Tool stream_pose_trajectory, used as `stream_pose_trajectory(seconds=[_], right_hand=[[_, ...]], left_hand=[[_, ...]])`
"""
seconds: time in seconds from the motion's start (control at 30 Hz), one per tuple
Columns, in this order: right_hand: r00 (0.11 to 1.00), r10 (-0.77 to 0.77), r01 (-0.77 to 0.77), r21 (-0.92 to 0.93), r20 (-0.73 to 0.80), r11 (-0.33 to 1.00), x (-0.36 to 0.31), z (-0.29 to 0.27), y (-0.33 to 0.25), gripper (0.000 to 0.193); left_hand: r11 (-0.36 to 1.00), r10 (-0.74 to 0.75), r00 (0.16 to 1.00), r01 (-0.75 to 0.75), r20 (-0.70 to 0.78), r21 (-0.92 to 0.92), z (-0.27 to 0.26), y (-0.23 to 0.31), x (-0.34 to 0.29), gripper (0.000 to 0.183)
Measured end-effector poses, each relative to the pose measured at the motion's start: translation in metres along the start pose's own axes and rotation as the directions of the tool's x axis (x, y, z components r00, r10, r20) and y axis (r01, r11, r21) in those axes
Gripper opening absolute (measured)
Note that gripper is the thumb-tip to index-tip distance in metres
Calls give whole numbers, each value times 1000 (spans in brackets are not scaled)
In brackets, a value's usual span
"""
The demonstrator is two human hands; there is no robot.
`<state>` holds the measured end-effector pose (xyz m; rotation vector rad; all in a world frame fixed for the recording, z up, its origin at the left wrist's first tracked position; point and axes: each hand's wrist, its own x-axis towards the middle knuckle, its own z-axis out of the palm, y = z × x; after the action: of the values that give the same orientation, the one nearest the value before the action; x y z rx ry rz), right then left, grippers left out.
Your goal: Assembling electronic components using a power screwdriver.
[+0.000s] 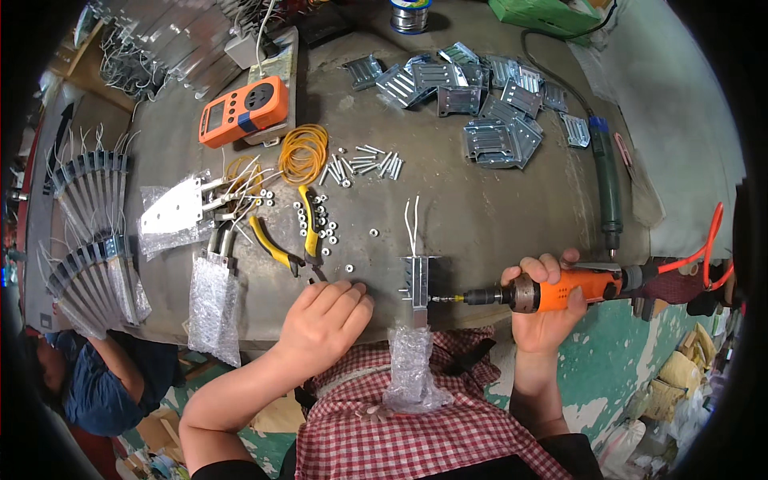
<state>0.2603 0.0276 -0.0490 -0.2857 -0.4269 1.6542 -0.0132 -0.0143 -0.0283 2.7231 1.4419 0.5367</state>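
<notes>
My right hand (548, 308) grips an orange power screwdriver (564, 290), held level with its bit pointing left. The bit's tip meets or nearly meets the side of a metal bracket (416, 284) at the table's front edge. Two white wires (412, 224) rise from the bracket's far end; a bubble-wrapped part (412, 368) hangs from its near end over my apron. Left of the bracket, my left hand (328, 320) is closed, knuckles up; whatever its fingers hold is hidden. Just beyond it lie yellow-handled pliers (272, 242), their dark jaws close to my fingers.
Small white rings (332, 239) and loose screws (364, 164) lie mid-table. Behind are an orange meter (244, 112), coiled yellow cord (304, 152) and stacked metal brackets (440, 76). A dark green screwdriver (606, 184) lies right. Wired parts (88, 192) fan out left, near another person's arm (120, 368).
</notes>
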Motion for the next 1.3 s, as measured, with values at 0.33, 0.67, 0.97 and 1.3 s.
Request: stream_pose_trajectory(seconds=[0.33, 0.67, 0.97, 1.3], right_hand=[[999, -3, 3, -9, -41, 1000, 2, 6, 4, 39], [1000, -6, 5, -28, -28, 1000, 7, 10, 9, 39], [998, 12, -7, 69, -60, 998, 7, 12, 8, 42], [997, 7, 0, 87, -81, 996, 4, 10, 7, 42]], left_hand=[[987, 147, 989, -148, 23, 64, 3, -5, 4, 27], [829, -287, 956, 283, 67, -482, 8, 1, 12, 15], [600, -482, 872, 258, -85, -758, 4, 16, 20, 19], [800, -278, 925, 75, -258, -595, 9, 25, 22, 24]])
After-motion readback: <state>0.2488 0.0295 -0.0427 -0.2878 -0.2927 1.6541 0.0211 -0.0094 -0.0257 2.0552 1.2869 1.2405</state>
